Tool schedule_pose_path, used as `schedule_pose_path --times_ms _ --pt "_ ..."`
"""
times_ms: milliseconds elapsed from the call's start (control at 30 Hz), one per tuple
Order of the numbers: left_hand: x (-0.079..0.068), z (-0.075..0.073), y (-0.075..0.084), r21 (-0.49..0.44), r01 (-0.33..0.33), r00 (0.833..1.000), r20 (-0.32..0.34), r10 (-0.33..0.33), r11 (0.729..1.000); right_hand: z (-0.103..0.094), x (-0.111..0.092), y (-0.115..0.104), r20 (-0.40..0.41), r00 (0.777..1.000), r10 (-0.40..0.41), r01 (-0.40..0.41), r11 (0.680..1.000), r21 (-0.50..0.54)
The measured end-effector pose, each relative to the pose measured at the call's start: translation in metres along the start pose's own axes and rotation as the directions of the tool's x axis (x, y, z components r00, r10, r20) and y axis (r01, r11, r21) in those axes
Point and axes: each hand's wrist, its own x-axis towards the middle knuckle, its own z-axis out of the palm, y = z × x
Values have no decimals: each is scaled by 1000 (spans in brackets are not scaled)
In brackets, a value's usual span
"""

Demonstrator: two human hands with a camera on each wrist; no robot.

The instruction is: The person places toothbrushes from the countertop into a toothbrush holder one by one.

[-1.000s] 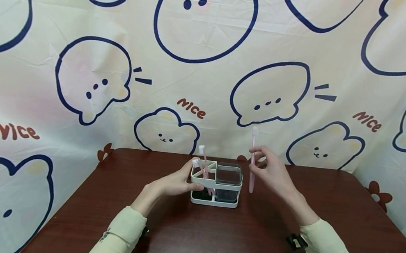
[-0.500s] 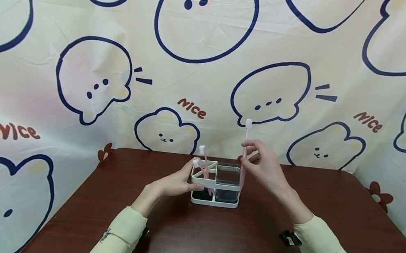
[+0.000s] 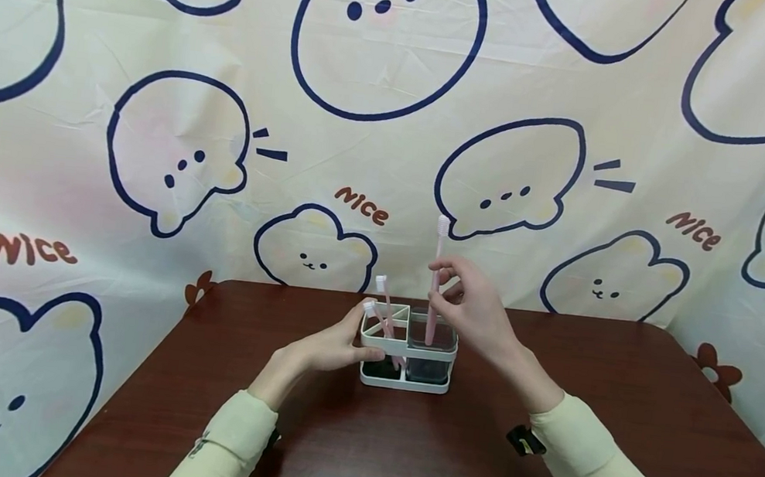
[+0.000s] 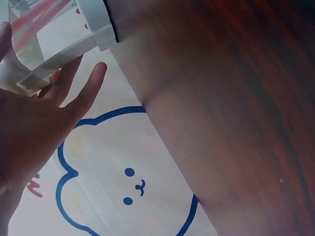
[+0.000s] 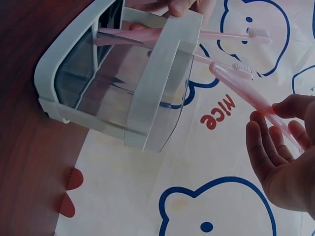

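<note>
In the head view, a white toothbrush holder (image 3: 429, 355) stands on the brown table. My left hand (image 3: 325, 345) grips its left side, thumb across the front and the other fingers behind. Two pink toothbrushes (image 3: 381, 283) lean in its divided left part, heads up. A clear cup (image 3: 445, 334) fills the right part. My right hand (image 3: 480, 307) pinches another pink toothbrush (image 3: 441, 245) between thumb and fingertips, upright with its bristles on top. The handle end overlaps the cup in the head view; in the right wrist view the toothbrush (image 5: 241, 91) is outside the holder, above its top frame (image 5: 162, 64).
The brown table (image 3: 361, 438) extends around the holder to both sides and toward me. A cream cloth with blue bear drawings (image 3: 381, 52) hangs behind the table's far edge and along both sides. A black strap device (image 3: 525, 441) sits at my right wrist.
My right hand has moved left with the toothbrush, from beside the holder's right side to over the clear cup, raising it slightly. My left hand has kept its hold on the holder.
</note>
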Motion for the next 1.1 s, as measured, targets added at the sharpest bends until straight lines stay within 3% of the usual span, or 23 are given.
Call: schedule_pose_path --times_ms 433,1100 --pt "1 -1 -2 4 -12 1000 3 12 1000 18 7 -4 -48 999 -20 21 1000 13" --pt "1 0 -2 -13 -22 1000 5 22 1000 40 8 -2 -40 999 -12 12 1000 1"
